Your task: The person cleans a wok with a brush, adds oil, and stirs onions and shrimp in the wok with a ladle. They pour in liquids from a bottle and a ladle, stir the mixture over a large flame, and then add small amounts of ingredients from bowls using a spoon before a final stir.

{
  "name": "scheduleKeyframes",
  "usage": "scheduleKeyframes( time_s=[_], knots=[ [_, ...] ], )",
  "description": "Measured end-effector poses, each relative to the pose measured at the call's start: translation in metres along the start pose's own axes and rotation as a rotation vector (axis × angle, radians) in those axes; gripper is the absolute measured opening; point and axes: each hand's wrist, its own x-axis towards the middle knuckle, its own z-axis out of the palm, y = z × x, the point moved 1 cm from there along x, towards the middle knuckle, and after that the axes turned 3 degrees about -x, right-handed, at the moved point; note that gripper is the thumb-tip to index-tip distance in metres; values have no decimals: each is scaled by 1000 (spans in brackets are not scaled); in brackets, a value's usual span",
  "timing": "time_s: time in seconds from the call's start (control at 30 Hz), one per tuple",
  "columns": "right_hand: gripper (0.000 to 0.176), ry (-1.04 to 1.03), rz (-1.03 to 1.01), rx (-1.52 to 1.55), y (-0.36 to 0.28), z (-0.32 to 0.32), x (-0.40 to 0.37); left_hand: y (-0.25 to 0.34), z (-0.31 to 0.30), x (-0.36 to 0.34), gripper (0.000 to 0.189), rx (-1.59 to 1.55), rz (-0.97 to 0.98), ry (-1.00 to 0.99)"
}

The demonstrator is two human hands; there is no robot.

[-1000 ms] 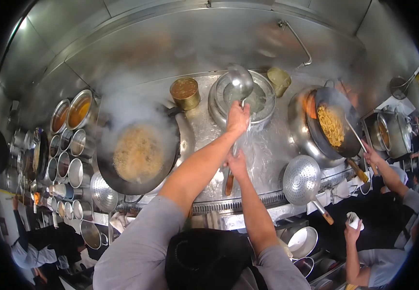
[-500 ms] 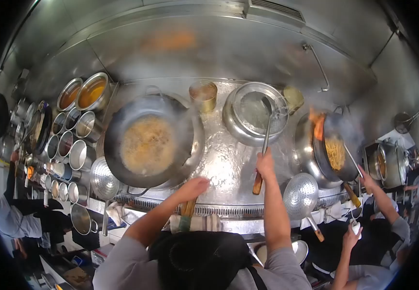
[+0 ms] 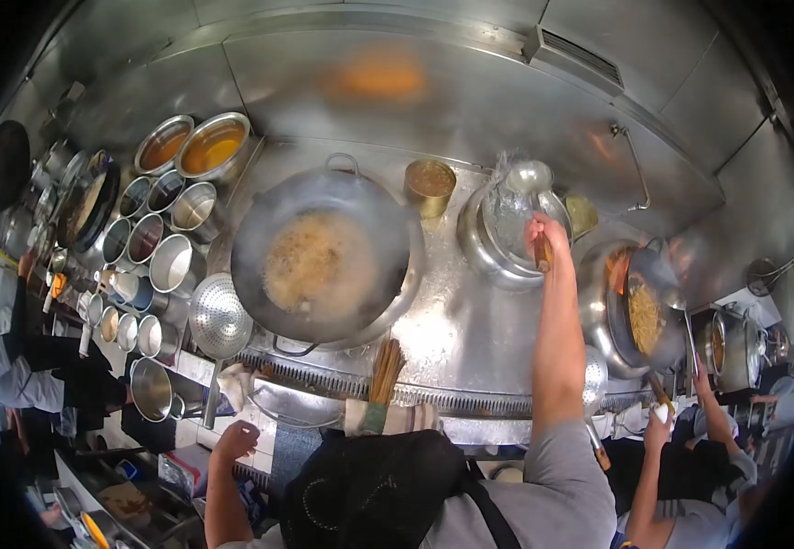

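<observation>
My right hand [image 3: 548,240] is wrapped round the wooden handle of a metal ladle [image 3: 530,176]. The ladle's bowl is tilted at the far side of a round steel pot [image 3: 497,270], with water splashing beside it. My left hand [image 3: 237,441] hangs low at the left, near the stove's front edge, fingers loosely apart and nothing visible in them. Left of centre a large wok [image 3: 255,265] holds bubbling, steaming brownish liquid with food in it. A bamboo brush [image 3: 386,371] with a green-wrapped end stands at the front edge beside a striped cloth [image 3: 422,419].
A perforated strainer [image 3: 220,316] lies left of the wok; another [image 3: 594,380] is partly hidden by my right arm. A tin can [image 3: 429,188] stands behind. At the right, a co-worker's hand [image 3: 704,384] holds a utensil by a flaming wok [image 3: 646,316] of noodles. Metal containers [image 3: 177,265] line the left.
My right hand has moved forward and right, bringing the ladle's bowl up from the pot's water to its far side. My left hand has drawn back from near the brush to the lower left.
</observation>
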Motion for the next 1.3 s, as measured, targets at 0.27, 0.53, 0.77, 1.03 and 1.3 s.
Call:
scheduleKeyframes(
  time_s=[0.27, 0.53, 0.77, 1.03, 1.3],
  knots=[
    [23, 526, -921, -1421, 84, -61, -25, -250, 50, 15, 13, -669, -429, 150],
    [23, 201, -93, -328, 102, -71, -45, -220, 56, -1, 5, -701, -384, 161],
    [21, -138, 25, 374, 79, -10, -66, -259, 18, 83, 7, -877, 60, -95],
    [19, -57, -171, -329, 51, 84, -73, -246, 25, 62, 11, -962, -8, 41],
    [53, 417, -756, -1233, 103, 2, -55, -287, 82, 30, 15, -826, -314, 184]
  ],
)
